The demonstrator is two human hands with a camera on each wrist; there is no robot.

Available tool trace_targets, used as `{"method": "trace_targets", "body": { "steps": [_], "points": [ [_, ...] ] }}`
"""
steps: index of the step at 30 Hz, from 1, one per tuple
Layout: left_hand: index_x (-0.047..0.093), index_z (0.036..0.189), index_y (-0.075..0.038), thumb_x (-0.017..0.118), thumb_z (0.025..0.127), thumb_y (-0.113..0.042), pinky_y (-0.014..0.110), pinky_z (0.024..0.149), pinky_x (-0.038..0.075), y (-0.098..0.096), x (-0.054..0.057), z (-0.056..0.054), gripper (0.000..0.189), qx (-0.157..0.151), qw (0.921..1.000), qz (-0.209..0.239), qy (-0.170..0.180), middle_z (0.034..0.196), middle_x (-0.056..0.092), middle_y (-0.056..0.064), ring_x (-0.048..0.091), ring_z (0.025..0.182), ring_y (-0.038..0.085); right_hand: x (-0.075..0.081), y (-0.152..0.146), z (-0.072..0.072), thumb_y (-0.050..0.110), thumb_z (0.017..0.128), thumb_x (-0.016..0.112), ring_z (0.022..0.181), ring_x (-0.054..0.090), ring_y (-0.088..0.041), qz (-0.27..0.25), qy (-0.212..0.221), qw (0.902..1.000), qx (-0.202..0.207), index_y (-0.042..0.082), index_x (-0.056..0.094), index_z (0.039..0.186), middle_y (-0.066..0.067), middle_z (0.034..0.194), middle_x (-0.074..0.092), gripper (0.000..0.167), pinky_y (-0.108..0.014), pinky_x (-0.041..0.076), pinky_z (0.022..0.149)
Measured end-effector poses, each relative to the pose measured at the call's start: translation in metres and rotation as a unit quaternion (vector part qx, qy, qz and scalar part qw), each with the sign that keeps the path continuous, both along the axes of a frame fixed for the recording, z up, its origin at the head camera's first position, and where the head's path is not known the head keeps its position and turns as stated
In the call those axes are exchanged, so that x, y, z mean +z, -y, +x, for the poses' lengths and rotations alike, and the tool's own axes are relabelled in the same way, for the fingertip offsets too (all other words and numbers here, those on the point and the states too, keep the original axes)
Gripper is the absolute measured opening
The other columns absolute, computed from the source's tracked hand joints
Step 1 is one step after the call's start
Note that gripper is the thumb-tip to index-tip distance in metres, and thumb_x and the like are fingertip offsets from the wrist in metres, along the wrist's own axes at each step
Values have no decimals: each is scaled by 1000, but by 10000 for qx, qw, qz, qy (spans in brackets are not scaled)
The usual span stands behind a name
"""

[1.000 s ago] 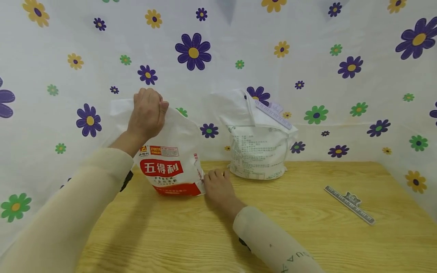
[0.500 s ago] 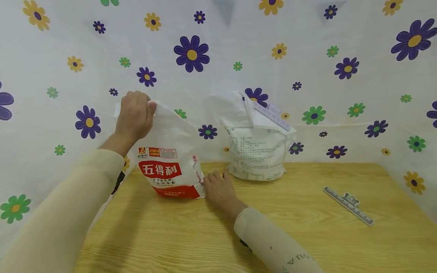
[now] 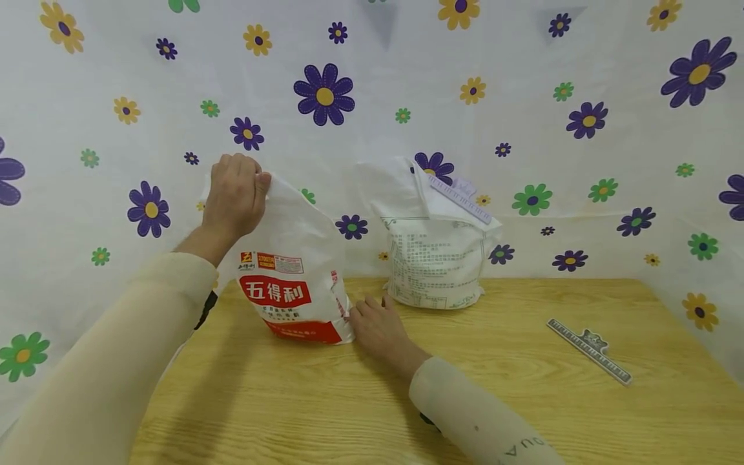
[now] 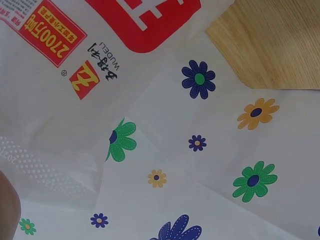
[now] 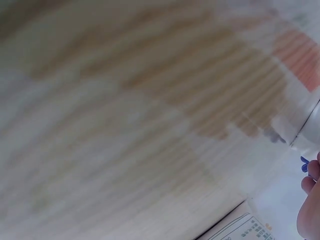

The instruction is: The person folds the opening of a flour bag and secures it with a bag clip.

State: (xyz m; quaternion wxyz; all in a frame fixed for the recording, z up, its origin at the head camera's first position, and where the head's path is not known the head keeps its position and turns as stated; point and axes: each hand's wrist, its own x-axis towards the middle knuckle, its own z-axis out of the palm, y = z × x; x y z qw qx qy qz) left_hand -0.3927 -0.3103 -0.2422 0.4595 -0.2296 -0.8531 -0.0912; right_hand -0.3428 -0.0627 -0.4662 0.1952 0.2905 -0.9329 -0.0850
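Observation:
A white flour bag with red printing stands on the left of the table, its loose top leaning left. My left hand grips that top from above, its fingers curled over the plastic. Beside the lower right corner of the same bag, my right hand has its curled fingers on the corner, low over the table; the fingertips are partly hidden. The left wrist view shows the bag's printed front close up, with only a sliver of hand. At the right wrist view's edge, part of my right hand appears.
A second white bag with green print stands at the back, its folded top held by a lilac sealing clip. A grey sealing clip lies on the right of the wooden table. Behind hangs a flower-patterned cloth.
My left hand first moved a little left and down with the bag's top, then slightly back right. My right hand stays at the lower corner. The view has shifted slightly.

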Motion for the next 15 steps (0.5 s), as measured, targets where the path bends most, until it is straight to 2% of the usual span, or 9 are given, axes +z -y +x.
{"method": "trace_targets", "body": {
  "steps": [2,7,15],
  "points": [
    [50,99,6,30,107,-45,48,82,34,-1,0,-1,56,-6,10000,19,4,84,44,18,41,83,35,0,-3,1,18,105,45,107,50,-18,9,-2,10000,58,18,58,108,5,104,61,14,-45,38,103],
    [51,99,6,40,107,-37,48,82,34,-3,-3,-3,46,-112,9999,24,-56,85,44,19,41,83,35,0,-9,4,18,105,46,100,49,-18,-27,-95,9998,164,17,59,105,5,99,60,13,-44,40,100],
    [50,102,7,26,106,-52,48,82,35,-5,-4,-3,64,-72,10000,31,-51,87,45,20,42,84,35,0,-17,9,20,106,45,97,49,-17,74,-242,9992,306,17,58,104,5,101,60,13,-45,41,101]
  ]
}}
